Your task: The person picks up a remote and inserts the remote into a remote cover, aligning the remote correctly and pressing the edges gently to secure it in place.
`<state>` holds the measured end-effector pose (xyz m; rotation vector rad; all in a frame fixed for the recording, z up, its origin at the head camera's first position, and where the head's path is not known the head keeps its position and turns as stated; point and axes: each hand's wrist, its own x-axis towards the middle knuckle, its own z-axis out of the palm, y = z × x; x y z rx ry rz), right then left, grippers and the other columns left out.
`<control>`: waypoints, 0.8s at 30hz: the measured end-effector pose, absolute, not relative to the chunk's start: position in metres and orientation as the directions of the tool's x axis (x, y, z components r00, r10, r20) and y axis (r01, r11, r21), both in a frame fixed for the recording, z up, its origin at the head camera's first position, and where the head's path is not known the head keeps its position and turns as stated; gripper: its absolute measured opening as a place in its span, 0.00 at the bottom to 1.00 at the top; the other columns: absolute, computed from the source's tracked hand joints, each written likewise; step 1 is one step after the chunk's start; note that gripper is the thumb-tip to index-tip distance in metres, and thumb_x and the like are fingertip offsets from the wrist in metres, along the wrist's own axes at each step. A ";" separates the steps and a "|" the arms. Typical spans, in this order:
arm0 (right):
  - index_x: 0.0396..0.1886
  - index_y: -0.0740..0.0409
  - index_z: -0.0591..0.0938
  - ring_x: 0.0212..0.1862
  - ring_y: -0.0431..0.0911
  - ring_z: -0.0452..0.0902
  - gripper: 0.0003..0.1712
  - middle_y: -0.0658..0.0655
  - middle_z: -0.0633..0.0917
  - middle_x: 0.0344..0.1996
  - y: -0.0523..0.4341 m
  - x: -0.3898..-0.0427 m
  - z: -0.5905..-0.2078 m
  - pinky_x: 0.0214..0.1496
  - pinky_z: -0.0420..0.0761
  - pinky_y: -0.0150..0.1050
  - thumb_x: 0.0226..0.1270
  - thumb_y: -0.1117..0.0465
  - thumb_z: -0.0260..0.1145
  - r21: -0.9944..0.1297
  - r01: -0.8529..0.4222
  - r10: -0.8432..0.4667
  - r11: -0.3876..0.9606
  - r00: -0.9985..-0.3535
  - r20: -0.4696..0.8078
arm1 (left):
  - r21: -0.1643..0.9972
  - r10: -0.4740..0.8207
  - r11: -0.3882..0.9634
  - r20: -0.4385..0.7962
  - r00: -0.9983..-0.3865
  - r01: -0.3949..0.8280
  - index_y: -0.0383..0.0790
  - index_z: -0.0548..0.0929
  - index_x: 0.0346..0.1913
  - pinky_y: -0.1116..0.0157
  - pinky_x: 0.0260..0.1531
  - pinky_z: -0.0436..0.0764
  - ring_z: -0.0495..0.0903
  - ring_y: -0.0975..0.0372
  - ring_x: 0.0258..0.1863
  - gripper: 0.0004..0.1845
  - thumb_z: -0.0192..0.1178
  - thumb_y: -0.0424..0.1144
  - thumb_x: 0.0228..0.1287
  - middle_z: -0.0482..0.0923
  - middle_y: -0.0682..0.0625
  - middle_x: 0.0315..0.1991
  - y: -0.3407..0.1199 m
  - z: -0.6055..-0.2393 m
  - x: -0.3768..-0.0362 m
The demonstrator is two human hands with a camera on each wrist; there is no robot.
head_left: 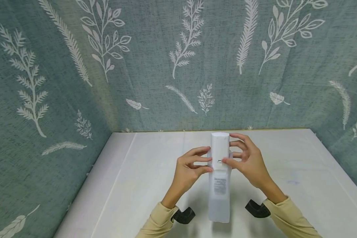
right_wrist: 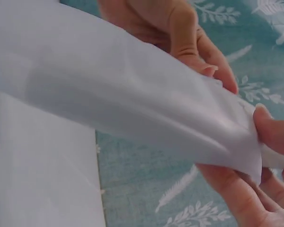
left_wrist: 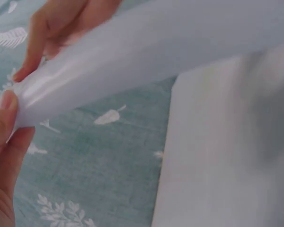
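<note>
Sleeves: two pale yellow long sleeves (head_left: 288, 215) entered from the bottom edge of the head view, each wrist carrying a black camera mount (head_left: 257, 209).
Object: a tall, narrow, translucent white plastic bag (head_left: 219, 185) stood upright between the hands, its lower end near the front of the table; a small grey printed label (head_left: 220, 185) showed on the side facing the camera.
Surface of object: smooth, glossy film, creased where it was pinched; the top looked rounded and closed over.
Left hand (head_left: 190, 170): thumb and fingers curled and pinching the bag's left edge at mid-height.
Right hand (head_left: 247, 159): thumb pressed on the bag's front, fingers wrapped round its right side near the top, holding it.
Table: flat white tabletop (head_left: 300, 172) beneath the bag.
Backdrop: teal cloth (head_left: 154, 66) printed with white leaf sprigs, hung behind and along both sides.
</note>
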<state>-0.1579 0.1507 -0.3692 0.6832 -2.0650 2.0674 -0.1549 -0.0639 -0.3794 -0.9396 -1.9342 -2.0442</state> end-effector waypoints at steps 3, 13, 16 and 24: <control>0.66 0.63 0.63 0.36 0.50 0.84 0.40 0.56 0.79 0.46 0.150 -0.157 -0.368 0.27 0.85 0.48 0.53 0.79 0.68 -0.921 -0.384 -0.212 -0.062 -0.897 0.388 | 0.823 0.298 -0.106 0.562 -0.772 0.558 0.21 0.84 0.34 0.58 0.36 0.85 0.76 0.46 0.52 0.09 0.68 0.19 0.47 0.74 0.32 0.53 -0.064 -0.371 -0.149; 0.67 0.60 0.63 0.36 0.50 0.85 0.38 0.58 0.78 0.46 0.149 -0.155 -0.363 0.26 0.85 0.49 0.57 0.75 0.67 -0.939 -0.343 -0.248 -0.021 -0.908 0.337 | 0.743 0.371 -0.019 0.627 -0.685 0.669 0.29 0.80 0.24 0.61 0.40 0.84 0.74 0.42 0.54 0.06 0.68 0.19 0.47 0.71 0.34 0.56 -0.065 -0.363 -0.149; 0.68 0.59 0.64 0.36 0.50 0.84 0.38 0.63 0.77 0.47 0.148 -0.155 -0.363 0.26 0.85 0.49 0.58 0.73 0.67 -0.941 -0.338 -0.265 0.008 -0.908 0.324 | 0.733 0.382 -0.031 0.637 -0.669 0.680 0.28 0.79 0.25 0.61 0.42 0.84 0.70 0.45 0.60 0.06 0.67 0.19 0.48 0.63 0.34 0.65 -0.065 -0.363 -0.151; 0.67 0.60 0.64 0.36 0.50 0.83 0.37 0.64 0.76 0.47 0.146 -0.153 -0.365 0.25 0.85 0.49 0.58 0.74 0.67 -0.942 -0.335 -0.280 0.004 -0.905 0.321 | 0.739 0.318 -0.068 0.652 -0.688 0.670 0.28 0.78 0.24 0.58 0.33 0.86 0.75 0.47 0.57 0.07 0.66 0.19 0.48 0.66 0.33 0.64 -0.062 -0.365 -0.153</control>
